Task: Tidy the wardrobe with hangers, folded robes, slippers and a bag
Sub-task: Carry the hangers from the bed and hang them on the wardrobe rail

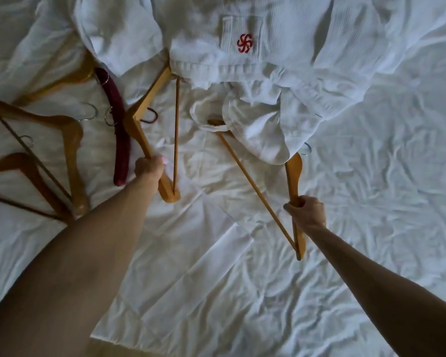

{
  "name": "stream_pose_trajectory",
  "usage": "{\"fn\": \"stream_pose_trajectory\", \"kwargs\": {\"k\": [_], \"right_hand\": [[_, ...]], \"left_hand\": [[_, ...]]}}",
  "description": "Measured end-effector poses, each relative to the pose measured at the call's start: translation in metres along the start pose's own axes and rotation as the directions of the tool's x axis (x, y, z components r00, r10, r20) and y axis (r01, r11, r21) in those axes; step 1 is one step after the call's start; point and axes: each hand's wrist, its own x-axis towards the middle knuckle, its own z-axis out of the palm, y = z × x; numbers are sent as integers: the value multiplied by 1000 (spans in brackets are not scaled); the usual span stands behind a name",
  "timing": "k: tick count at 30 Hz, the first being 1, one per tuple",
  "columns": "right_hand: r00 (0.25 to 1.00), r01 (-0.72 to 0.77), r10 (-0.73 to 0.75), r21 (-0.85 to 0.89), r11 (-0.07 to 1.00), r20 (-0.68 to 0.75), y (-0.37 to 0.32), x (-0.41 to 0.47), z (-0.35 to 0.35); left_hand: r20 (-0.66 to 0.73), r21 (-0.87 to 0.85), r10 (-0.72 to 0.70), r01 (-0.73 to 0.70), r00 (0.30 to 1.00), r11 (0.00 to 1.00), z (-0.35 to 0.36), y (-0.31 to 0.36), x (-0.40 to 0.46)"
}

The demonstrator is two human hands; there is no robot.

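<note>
The whole view is filled by a bed sheet (358, 228), white and heavily creased; nothing of the room beyond it can be made out, except a beige strip at the bottom edge. A white waffle robe (268, 73), marked with a red emblem (245, 43) on its pocket, is spread across the top of the sheet. Several darker wooden hangers (49, 140) and a burgundy padded hanger (119, 119) are laid at the left. A light wooden hanger (150, 119), its far end tucked under the robe, is grasped by the left hand (150, 167). A second light hanger (294, 171), partly covered by the robe, is clenched at its arm by the right hand (307, 210).
</note>
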Motion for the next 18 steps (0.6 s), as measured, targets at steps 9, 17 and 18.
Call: {"fn": "stream_pose_trajectory", "kwargs": {"k": [9, 17, 18], "right_hand": [[999, 39, -47, 418, 908, 8, -30, -134, -50], [957, 125, -245, 547, 828, 153, -54, -241, -110], [948, 136, -272, 563, 815, 164, -55, -254, -115]], "left_hand": [[81, -391, 47, -12, 996, 920, -38, 5, -114], [223, -545, 157, -11, 962, 838, -91, -10, -272], [260, -550, 181, -9, 948, 835, -100, -12, -291]]}}
